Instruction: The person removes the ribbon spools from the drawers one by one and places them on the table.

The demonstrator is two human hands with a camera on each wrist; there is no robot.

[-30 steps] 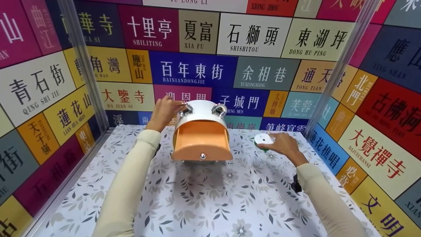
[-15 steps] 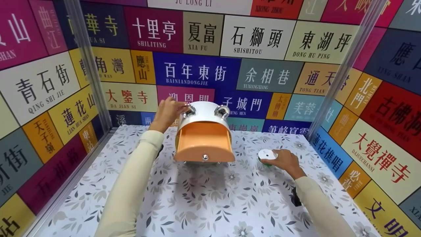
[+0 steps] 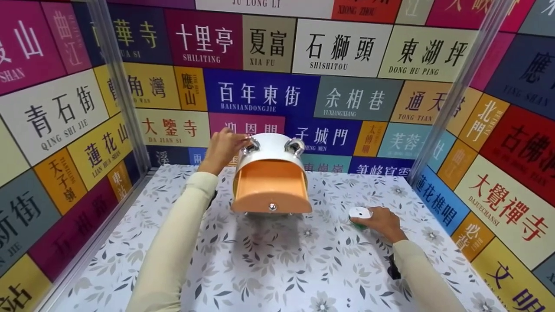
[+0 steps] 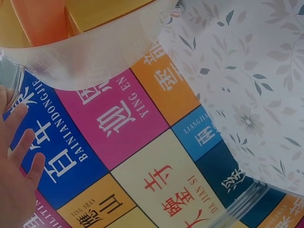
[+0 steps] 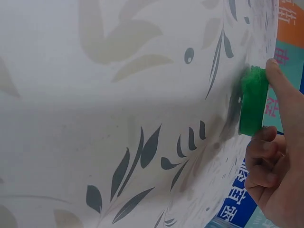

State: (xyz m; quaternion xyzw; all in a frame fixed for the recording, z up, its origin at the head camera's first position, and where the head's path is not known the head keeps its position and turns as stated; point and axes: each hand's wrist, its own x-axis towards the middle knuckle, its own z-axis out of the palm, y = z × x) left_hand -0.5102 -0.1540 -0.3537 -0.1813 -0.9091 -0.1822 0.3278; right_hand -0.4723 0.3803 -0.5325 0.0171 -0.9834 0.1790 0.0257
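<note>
My right hand (image 3: 381, 221) has the green-and-white disc (image 3: 360, 213) clamped btwn thumb & fingers, white face up, green rim showing below. Disc is right of the box, a bit nearer me, well apart from it, low over the patterned tabletop (image 3: 269, 264); can't tell if it's touching. Right wrist view shows the green rim side-on, fingers curled at one end, dark shadow on the cloth next to it.

My left hand (image 3: 222, 149) is up at the far left of the box, fingertips at the left chrome ring (image 3: 249, 146). Can't tell if they're pinched on it or just touching; the wrist view cuts that bit off.

Box = white rounded shell (image 3: 272, 144), upright, approx. mid-table toward the far edge, w/ a matching right chrome ring (image 3: 295, 146) on top. Orange drawer (image 3: 260, 203) sticks out toward me, w/ a small round knob (image 3: 272, 207) mid-front.

Cream sleeves (image 3: 162, 251) on both arms, black strap (image 3: 393, 269) by the right wrist. Far, left & right: walls of coloured sign panels (image 3: 260, 93), w/ posts at the far corners.
</note>
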